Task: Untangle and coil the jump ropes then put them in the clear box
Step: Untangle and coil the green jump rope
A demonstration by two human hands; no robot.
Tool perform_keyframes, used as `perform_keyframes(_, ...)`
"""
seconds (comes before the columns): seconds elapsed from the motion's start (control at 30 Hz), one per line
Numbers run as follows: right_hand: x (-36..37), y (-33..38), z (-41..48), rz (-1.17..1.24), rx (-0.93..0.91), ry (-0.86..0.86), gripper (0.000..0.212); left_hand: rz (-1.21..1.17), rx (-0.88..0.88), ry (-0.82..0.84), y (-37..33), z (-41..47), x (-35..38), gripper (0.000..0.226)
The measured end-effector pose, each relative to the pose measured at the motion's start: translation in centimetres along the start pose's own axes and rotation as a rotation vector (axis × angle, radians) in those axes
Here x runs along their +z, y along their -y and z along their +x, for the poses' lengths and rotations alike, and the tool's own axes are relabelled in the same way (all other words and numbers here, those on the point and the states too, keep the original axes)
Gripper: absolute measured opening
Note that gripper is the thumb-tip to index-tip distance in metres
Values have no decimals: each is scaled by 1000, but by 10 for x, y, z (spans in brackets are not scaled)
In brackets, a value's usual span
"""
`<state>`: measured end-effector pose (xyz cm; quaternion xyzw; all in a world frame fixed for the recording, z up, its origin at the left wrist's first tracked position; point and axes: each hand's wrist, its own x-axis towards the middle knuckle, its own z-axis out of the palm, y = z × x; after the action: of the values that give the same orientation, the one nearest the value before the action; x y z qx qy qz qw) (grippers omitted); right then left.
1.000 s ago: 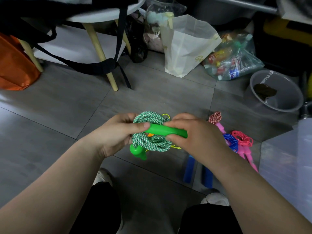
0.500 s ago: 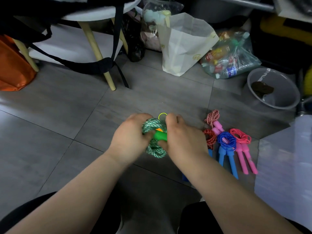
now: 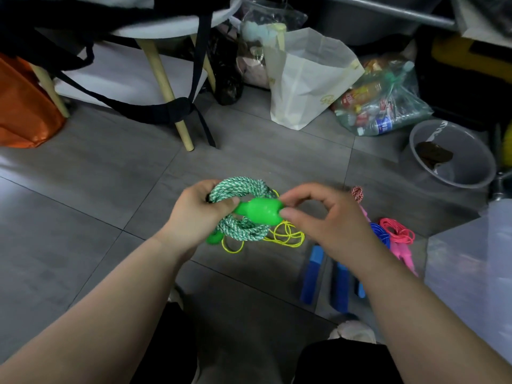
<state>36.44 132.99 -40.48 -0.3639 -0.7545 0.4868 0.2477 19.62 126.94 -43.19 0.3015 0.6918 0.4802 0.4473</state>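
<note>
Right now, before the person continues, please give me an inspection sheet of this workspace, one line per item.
Surface: grey floor tiles.
Job's things: green-white rope coiled in hand, its green handle across it; yellow rope, blue rope, pink rope, red-white rope on floor; clear box at right.
Clutter: paper bag, bag of bottles, grey basin, orange bag.
Grippers: left hand grips green-white rope; right hand pinches green handle.
Cables: nothing seen.
Surroundings: stool with black straps.

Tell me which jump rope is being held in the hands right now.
The green-and-white rope: the left hand grips its coil and the right hand pinches its green handle. The yellow rope, blue rope and pink rope are in neither hand.
</note>
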Motion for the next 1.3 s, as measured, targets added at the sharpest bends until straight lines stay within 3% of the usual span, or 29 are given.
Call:
perform_keyframes(0.03, 7, -3, 0, -105, -51, -9, 3, 16, 17, 10, 0, -1, 2, 13)
perform_keyframes(0.1, 18, -9, -1, -401, -197, -77, 22, 34, 52, 12, 0, -3, 7, 15)
perform_keyframes(0.17, 27, -14, 2, -571, -278, -175, 22, 23, 76, 9, -1, -4, 9, 18)
perform_keyframes(0.3, 36, -11, 2, -616, -239, -276, 25, -11, 66, 24, -3, -5, 9, 18)
perform_keyframes(0.43, 36, -9, 1, -445, -71, -363, 44, -120, 23, 71, -8, -8, 9, 17)
perform_keyframes(0.6, 27, -10, 0, -351, 126, -172, 62, -13, 108, 249, -10, -18, 21, 15)
perform_keyframes(0.7, 12, -10, 2, -14, 188, -77, 46, -237, 29, 185, -12, -12, 14, 11)
perform_keyframes(0.77, 4, -12, 6, 261, 248, -123, 25, -351, -22, 199, -13, -6, 6, 10)
perform_keyframes(0.83, 1, -18, 10, 383, 292, -131, 30, -404, -50, 254, -12, -6, 4, 17)
perform_keyframes(1.0, 24, -21, 1, 159, 241, 215, 30, -447, -69, 344, -12, -10, 11, 19)
perform_keyframes(1.13, 29, -28, 1, -47, 237, 216, 22, -440, -19, 263, -12, -7, 9, 16)
perform_keyframes(1.2, 28, -32, 0, -179, 228, 244, 33, -378, 37, 177, -12, -6, 7, 7)
perform_keyframes(1.3, 27, -35, -4, -318, 225, 280, 45, -344, 109, 91, -15, -5, 6, 15)
